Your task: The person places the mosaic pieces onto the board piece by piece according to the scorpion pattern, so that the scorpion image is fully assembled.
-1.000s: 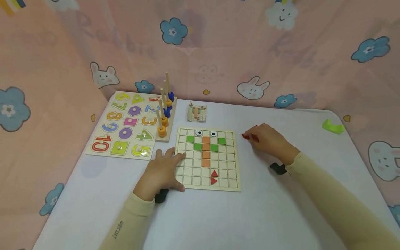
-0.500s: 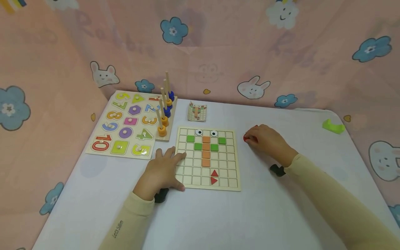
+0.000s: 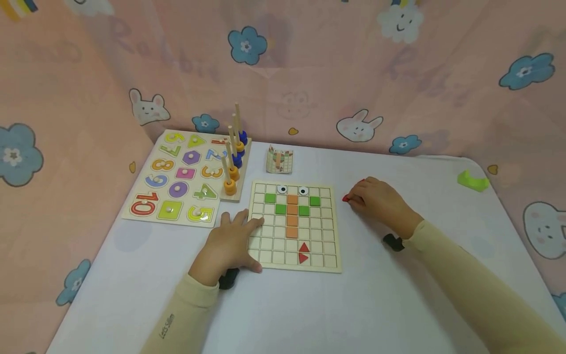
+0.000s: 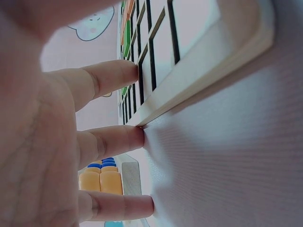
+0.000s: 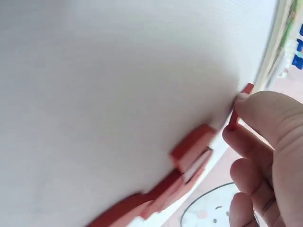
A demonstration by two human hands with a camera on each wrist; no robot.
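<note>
A pale wooden grid board lies on the table, bearing green squares, an orange column of tiles, two eye discs and two red triangles. My left hand is spread at the board's left edge; in the left wrist view one finger touches the board while two others rest on the table. To the right of the board, my right hand pinches a small red tile between thumb and forefinger. More red pieces lie on the table beside that hand.
A number-and-shape puzzle board and a wooden peg stand with rings occupy the left back. Behind the grid board is a small picture card. A light green piece lies far right. A patterned curtain borders the table.
The red tile has shifted and turned slightly in my right hand's fingertips, and that hand has moved very little. My left hand stays in place on the board's edge.
</note>
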